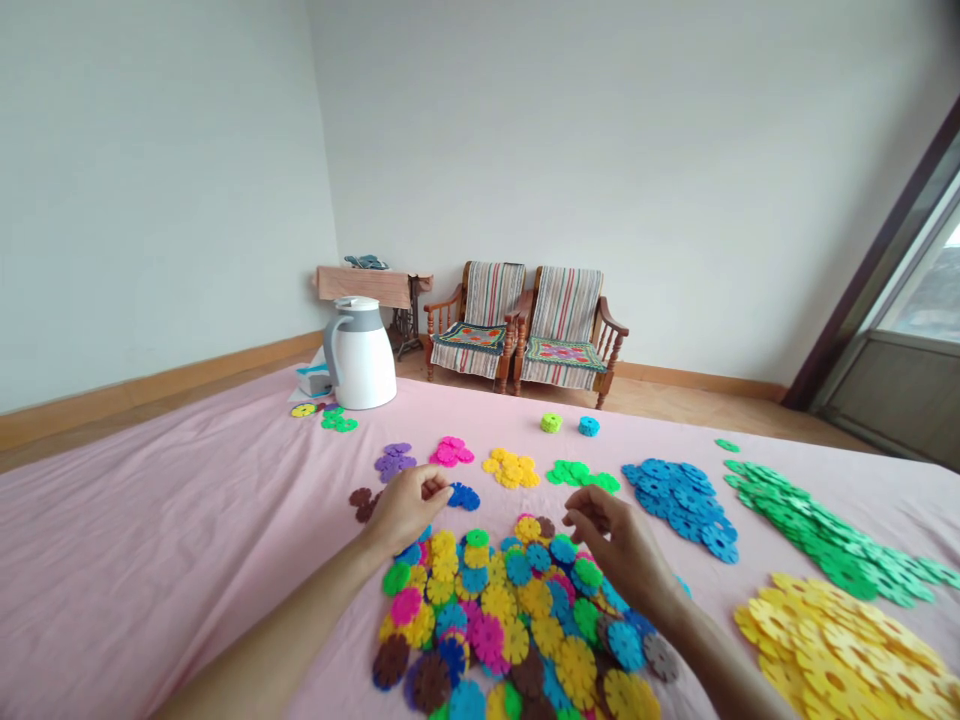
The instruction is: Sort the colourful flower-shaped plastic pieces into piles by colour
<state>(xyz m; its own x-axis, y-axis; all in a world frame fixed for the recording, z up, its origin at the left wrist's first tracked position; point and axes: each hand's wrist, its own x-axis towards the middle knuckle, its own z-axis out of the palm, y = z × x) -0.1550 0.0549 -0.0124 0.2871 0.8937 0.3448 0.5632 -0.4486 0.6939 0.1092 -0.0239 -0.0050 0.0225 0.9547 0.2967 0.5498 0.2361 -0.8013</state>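
Observation:
A mixed pile of notched plastic discs [517,620] in several colours lies at the near middle of the pink cloth. My left hand [409,508] is above the pile's far left edge, its fingers curled together beside a small dark blue group [465,496]; whatever the fingertips hold is too small to make out. Over the pile's far right side, my right hand [619,535] has bent, loosely parted fingers with nothing visible in them. Beyond the hands lie small purple [395,461], pink [451,452], yellow [511,468] and green [581,474] groups, with brown discs [364,503] to the left.
Larger blue [681,505], green [832,535] and yellow [847,650] heaps spread across the right. A white jug [365,362] stands at the back left. Two short stacks, lime [551,423] and blue [589,427], sit near the far edge. Two chairs [525,330] stand beyond.

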